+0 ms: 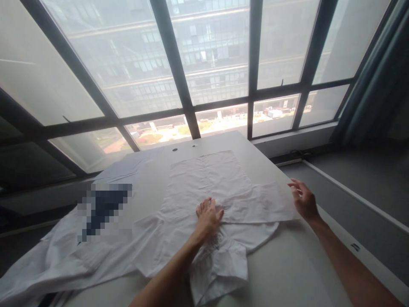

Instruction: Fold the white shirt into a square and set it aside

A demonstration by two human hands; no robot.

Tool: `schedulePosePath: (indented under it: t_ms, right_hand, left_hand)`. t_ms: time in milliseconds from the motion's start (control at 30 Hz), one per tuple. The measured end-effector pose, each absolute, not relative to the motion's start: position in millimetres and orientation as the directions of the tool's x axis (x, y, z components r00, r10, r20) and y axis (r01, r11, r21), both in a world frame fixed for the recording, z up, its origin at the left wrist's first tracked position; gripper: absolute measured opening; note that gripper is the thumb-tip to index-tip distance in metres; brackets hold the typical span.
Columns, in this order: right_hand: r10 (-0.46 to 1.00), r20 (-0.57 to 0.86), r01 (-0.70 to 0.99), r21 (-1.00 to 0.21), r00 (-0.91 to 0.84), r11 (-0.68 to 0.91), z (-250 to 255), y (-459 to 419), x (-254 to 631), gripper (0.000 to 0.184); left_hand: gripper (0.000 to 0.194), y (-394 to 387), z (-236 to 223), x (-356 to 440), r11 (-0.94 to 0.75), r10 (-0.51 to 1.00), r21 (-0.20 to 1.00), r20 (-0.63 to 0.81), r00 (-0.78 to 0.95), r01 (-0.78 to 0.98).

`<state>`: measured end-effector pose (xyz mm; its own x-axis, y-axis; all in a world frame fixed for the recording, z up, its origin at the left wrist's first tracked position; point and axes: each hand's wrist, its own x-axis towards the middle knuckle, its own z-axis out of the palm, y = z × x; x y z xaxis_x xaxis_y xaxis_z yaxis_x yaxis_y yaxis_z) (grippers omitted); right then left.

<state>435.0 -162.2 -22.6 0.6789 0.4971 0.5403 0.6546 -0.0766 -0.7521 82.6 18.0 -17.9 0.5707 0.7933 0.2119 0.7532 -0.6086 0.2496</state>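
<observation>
A white garment, apparently a shirt or dress, lies spread over the white table with a gathered line down its middle. My left hand rests on it near the centre, palm down with fingers slightly spread. One sleeve stretches flat to the right. Just beyond the sleeve's end, my right hand hovers at the table's right edge, fingers loosely apart and holding nothing that I can see. A crumpled part of the garment bunches below my left hand, partly covered by my left forearm.
More white cloth drapes over the table's left side, with a blurred dark patch on it. The table reaches toward large framed windows. A curtain hangs at right. A white bar runs above the floor.
</observation>
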Motion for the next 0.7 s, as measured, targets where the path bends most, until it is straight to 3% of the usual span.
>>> schedulePosePath:
  t_ms: [100, 167, 333, 467, 700]
  right_hand:
    - [0.39, 0.405, 0.485, -0.865, 0.827, -0.131, -45.3, -161.6, 460.6, 0.046]
    - [0.375, 0.356, 0.431, -0.892, 0.856, -0.137, -56.0, -159.3, 467.9, 0.045]
    - [0.51, 0.36, 0.491, -0.859, 0.781, -0.146, -66.3, -155.6, 467.3, 0.043]
    - [0.554, 0.314, 0.46, -0.876, 0.771, -0.143, -72.3, -155.4, 469.4, 0.044]
    - [0.574, 0.32, 0.487, -0.858, 0.754, -0.162, -69.8, -155.3, 468.8, 0.043]
  left_hand:
    - [0.035, 14.9, -17.1, 83.2, -0.631, 0.775, 0.331, 0.264, 0.574, 0.701]
    - [0.028, 12.4, -13.1, 83.0, -0.648, 0.756, 0.449, 0.273, 0.596, 0.616]
    - [0.021, 9.8, 1.5, 81.7, -0.574, 0.741, 0.714, 0.244, 0.625, 0.401]
    - [0.03, 22.3, 17.9, 74.4, -0.354, 0.805, 0.916, 0.195, 0.56, 0.19]
    - [0.061, 81.1, 53.1, 29.6, -0.034, 0.878, 0.999, 0.048, 0.475, -0.038]
